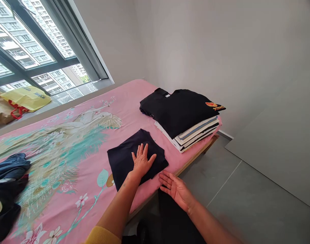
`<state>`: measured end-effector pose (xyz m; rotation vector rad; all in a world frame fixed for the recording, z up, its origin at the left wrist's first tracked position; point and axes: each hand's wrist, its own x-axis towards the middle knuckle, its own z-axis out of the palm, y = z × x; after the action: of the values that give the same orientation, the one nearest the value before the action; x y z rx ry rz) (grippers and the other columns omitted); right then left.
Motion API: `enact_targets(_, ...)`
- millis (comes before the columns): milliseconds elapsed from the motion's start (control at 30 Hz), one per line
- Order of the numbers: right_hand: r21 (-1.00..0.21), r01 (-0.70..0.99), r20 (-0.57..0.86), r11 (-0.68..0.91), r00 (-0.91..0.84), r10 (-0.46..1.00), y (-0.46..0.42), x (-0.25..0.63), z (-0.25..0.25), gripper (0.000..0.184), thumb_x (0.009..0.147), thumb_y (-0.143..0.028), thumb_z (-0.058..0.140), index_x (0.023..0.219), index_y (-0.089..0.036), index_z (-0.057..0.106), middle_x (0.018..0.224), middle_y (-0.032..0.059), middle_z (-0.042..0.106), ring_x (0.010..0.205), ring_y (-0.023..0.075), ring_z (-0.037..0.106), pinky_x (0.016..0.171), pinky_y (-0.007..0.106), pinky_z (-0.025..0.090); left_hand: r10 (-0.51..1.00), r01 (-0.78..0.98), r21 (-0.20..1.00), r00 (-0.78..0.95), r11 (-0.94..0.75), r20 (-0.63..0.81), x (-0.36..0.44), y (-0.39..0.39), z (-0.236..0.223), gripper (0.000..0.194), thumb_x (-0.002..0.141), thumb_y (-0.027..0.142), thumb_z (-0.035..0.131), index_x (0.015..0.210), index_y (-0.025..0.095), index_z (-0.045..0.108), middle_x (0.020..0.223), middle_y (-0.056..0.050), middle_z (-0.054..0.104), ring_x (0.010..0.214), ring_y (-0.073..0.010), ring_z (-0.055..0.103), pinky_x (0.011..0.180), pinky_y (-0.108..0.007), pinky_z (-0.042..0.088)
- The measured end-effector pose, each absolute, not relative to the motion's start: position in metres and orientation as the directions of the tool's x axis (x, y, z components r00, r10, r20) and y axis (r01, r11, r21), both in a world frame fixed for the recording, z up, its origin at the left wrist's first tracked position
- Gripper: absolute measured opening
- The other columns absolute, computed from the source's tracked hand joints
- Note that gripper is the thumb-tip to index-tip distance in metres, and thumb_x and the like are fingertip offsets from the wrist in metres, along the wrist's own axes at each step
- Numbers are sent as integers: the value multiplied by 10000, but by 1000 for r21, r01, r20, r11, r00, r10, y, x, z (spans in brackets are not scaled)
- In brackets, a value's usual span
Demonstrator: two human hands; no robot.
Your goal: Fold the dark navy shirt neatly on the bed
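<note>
A folded dark navy shirt (126, 152) lies on the pink bed near its edge. My left hand (142, 161) rests flat on top of it, fingers spread. Just off the bed's edge, my right hand (176, 189) hovers palm up beside the shirt's near corner; its fingers are stretched out and hold nothing. Beyond the navy shirt stands a stack of folded clothes (195, 137), mostly white, cream and blue. On top of that stack sits a folded black shirt (180, 108) with an orange and yellow print near one corner.
Loose dark clothes (9, 183) lie at the far left of the pink bedsheet (94, 135), which has a peacock pattern. A yellow bag (27, 98) and a brown paper bag (1, 110) sit by the window. Grey floor tiles (228, 189) run along the bed's right side.
</note>
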<state>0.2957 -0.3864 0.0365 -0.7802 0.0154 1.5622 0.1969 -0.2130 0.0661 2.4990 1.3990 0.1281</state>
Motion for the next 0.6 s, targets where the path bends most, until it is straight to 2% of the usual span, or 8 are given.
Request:
enact_targets(133,-588,-772,-496,-242,107,862,-388,290,39,399,784,-361,629,1129,-180,543,1157,115,615,983,193,632,691,301,547,755,726,263,655,-635,17,158,-251,74,733,771,360,549,1433,256,253,1547,-86,159,1421,-270,97,1111,-572,50)
enact_targets(200,-642,-694,-525,-326,88,846,-382,283,39,394,790,-366,616,1125,-184,518,1028,88,647,806,173,668,529,259,536,710,690,212,704,-692,24,139,-266,74,744,698,213,567,1400,257,325,1545,-78,171,1419,-271,114,1123,-554,43)
enact_targets(267,-678,-622,-547,-391,72,834,-372,274,38,359,801,-372,592,1096,-187,503,888,47,655,627,141,656,414,213,486,712,697,176,701,-695,37,127,-275,73,673,671,127,523,1328,233,429,1522,-77,247,1411,-251,162,1140,-514,68)
enact_targets(333,-715,-563,-552,-414,91,829,-362,264,36,294,813,-389,571,1012,-183,508,787,15,645,508,110,618,353,176,436,735,718,174,676,-674,56,121,-276,72,544,706,113,479,1238,220,510,1466,-71,368,1383,-217,258,1148,-467,117)
enact_targets(433,-762,-478,-563,-437,155,812,-350,253,35,271,824,-434,547,866,-170,507,658,-9,620,398,85,553,294,146,361,748,725,204,661,-658,61,122,-273,73,365,801,190,451,1139,248,575,1329,-46,538,1269,-186,440,1140,-432,184)
enact_targets(600,-785,-410,-578,-465,215,787,-341,242,39,270,843,-434,508,786,-170,495,533,-24,578,343,86,512,271,143,315,763,729,249,641,-638,83,127,-272,76,308,834,222,473,1084,270,645,1210,-40,628,1147,-207,551,1074,-422,322)
